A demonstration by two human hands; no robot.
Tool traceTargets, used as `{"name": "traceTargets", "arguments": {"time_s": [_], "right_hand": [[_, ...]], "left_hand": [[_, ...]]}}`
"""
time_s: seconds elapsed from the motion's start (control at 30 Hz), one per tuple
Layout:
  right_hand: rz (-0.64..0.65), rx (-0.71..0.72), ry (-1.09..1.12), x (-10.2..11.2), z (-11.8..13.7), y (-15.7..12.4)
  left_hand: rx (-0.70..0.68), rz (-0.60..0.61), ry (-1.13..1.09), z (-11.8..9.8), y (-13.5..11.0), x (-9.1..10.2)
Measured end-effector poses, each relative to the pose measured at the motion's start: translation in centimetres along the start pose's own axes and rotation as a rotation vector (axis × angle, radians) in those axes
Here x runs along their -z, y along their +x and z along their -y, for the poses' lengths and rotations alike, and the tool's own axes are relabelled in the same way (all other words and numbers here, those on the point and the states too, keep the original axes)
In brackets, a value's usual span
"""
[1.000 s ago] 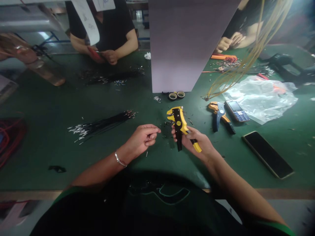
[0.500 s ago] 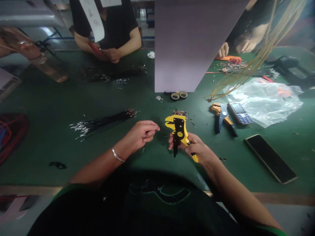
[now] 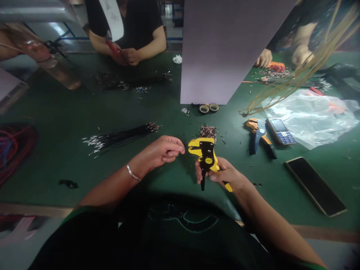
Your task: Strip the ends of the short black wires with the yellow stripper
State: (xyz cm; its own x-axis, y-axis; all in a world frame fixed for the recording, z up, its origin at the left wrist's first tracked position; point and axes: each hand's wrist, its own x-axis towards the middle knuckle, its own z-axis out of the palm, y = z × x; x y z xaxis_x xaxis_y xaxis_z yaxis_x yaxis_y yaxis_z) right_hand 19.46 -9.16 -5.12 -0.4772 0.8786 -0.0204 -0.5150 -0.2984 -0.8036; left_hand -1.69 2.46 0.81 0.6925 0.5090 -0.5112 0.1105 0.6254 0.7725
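Yellow-and-black wire strippers [image 3: 207, 155] are gripped by my right hand [image 3: 225, 171], their jaws pointing left. My left hand [image 3: 168, 149] is pinched closed just left of those jaws. Whatever its fingertips hold is too small and dark to make out. Left of that hand lies a bundle of short black wires [image 3: 120, 135], with silvery ends at the left and copper ends at the right. A heap of copper-coloured bits [image 3: 207, 131] sits right behind the stripper jaws.
Orange-and-blue strippers [image 3: 258, 137], a keypad phone [image 3: 281, 130] and a smartphone [image 3: 315, 186] lie at the right. A clear plastic bag [image 3: 312, 116] is behind them. Two tape rolls [image 3: 208, 108] stand by a pale panel [image 3: 210, 52]. Co-workers' hands [image 3: 131, 56] are across the table.
The strippers have come slightly nearer to my body, and their jaws look more closed. My left hand's fingertips stay close to the jaws. The whole view has shifted slightly.
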Motion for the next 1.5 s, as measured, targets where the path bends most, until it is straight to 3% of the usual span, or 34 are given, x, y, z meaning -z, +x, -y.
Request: {"name": "traceTargets", "arguments": {"time_s": [0.9,1.5], "right_hand": [[0.061,-0.02,0.082,-1.2,-0.6,-0.2],[-0.012,-0.038,0.124,-1.5,-0.9,-0.3]], "left_hand": [[0.089,0.079,-0.032,0.0,0.3,-0.2],[0.076,0.056,-0.025,0.0,0.3,-0.2]]}}
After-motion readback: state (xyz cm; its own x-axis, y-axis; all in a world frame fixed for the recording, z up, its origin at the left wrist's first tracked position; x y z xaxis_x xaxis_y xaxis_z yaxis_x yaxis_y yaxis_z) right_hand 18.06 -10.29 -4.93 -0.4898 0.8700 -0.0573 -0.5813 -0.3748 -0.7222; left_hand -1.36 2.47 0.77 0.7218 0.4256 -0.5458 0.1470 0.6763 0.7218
